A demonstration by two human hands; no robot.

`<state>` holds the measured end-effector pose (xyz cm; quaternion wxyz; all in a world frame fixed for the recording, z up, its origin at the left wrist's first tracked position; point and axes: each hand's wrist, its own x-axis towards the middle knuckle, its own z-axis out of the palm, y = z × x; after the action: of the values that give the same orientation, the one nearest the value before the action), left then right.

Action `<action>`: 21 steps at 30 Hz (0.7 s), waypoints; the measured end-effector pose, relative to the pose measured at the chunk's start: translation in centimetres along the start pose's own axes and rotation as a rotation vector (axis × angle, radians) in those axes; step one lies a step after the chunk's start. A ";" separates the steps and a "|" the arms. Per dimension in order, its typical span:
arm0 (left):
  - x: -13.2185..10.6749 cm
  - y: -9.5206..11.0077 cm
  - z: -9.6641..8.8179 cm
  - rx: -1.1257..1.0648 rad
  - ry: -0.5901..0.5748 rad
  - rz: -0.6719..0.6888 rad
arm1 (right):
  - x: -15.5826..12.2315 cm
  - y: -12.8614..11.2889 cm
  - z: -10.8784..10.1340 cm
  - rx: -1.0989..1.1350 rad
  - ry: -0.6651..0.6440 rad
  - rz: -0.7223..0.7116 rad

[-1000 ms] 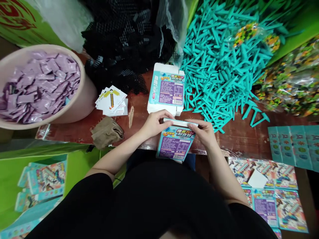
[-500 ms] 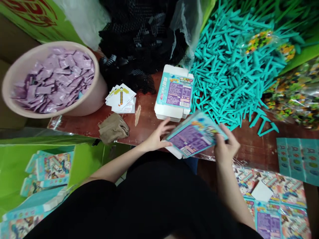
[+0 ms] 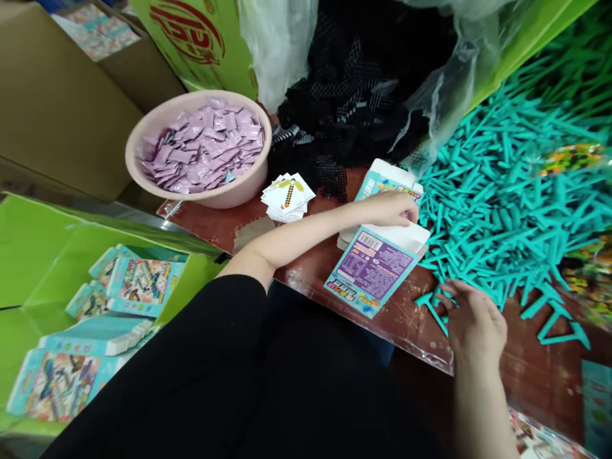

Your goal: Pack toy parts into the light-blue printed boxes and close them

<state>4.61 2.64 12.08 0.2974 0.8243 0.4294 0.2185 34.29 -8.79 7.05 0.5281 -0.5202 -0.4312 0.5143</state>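
Two hands are in view. Where's the left one?

The left hand [image 3: 385,209] lies across the table at about 1 o'clock, fingers together on the upper box [image 3: 389,178]. Its palm faces down, and I can't tell whether it's clamped on the box or only resting there.

And the other box?

The lower box [image 3: 370,274] lies flat just below that hand, purple panel and barcode facing up. Its white flap points toward 2 o'clock, close under the left fingertips.

What about the right hand?

The right hand [image 3: 473,325] is at about 4 o'clock, fingers curled and spread apart, right at the edge of the teal plastic pieces [image 3: 507,210]. Those pieces lie in a loose heap from 2 to 4 o'clock. A few sit beside the fingertips, but I can't tell whether any is pinched.

What's on the table beyond that?

The reddish table [image 3: 540,376] holds a small stack of cards [image 3: 288,197] at 11 o'clock, printed with a pixel pickaxe. The pale tub [image 3: 229,199] sits at 10 o'clock, full of lilac sachets [image 3: 201,146]. Black mesh [image 3: 354,83] is heaped at 12 o'clock.

Anything lower down?

A green carton [image 3: 48,261] at 8 o'clock holds printed toy boxes [image 3: 143,287].
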 end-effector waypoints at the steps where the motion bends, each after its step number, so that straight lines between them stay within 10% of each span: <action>1: -0.4 0.3 0.4 0.103 0.073 -0.013 | 0.6 -1.2 1.6 -0.054 -0.055 -0.074; 6: -13.2 0.7 1.7 0.523 0.186 -0.253 | 4.7 -4.6 10.6 -0.503 -0.422 -0.484; 12: -29.5 -1.7 5.1 0.691 0.126 -0.880 | 11.4 -1.9 24.9 -1.237 -0.855 -0.747; 16: -30.8 -2.3 5.0 0.579 0.099 -0.912 | 13.5 1.0 32.3 -1.709 -0.806 -0.515; 21: -25.3 -3.3 0.2 0.594 0.358 -0.750 | 16.0 0.8 34.4 -1.685 -0.841 -0.366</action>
<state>-10.70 -17.08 7.03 0.0302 0.6122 0.7834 0.1030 1.76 10.69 8.01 -0.1450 -0.4265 -0.8883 0.0893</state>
